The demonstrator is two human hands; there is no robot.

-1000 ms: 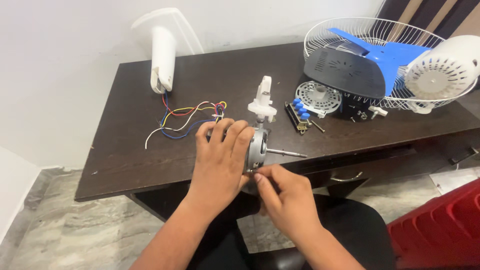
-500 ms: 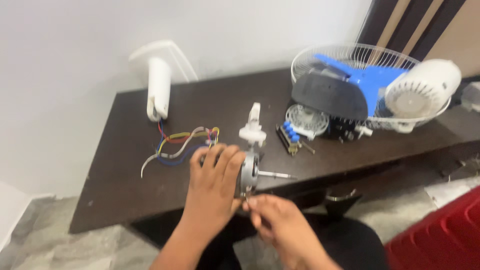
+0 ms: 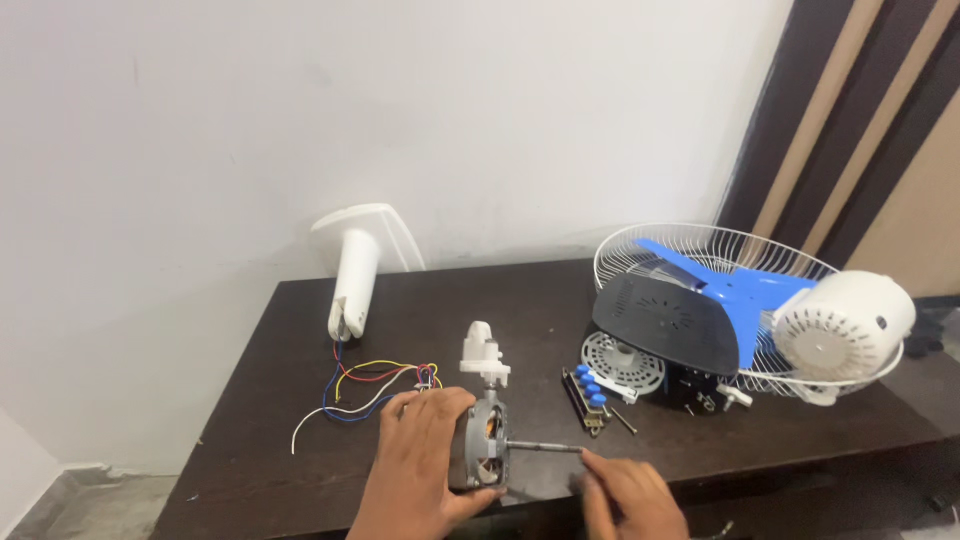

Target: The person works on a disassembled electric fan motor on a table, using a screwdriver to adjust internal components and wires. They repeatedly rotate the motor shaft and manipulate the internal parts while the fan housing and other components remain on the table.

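Head view: left hand [image 3: 420, 468] fingers wrapped around grey metal fan motor [image 3: 483, 446] at 6 o'clock on dark wooden table [image 3: 520, 300]; right hand [image 3: 632, 497] fingers curled near thin steel shaft [image 3: 545, 448] tip.

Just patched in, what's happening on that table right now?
A person is working on a taken-apart fan at a dark table. The left hand grips the fan motor, its shaft pointing right. The right hand is at the shaft's tip. Coloured wires run from the motor toward a white stand piece. To the right lie a switch strip with blue buttons, the wire guard, blue blade and white housing.
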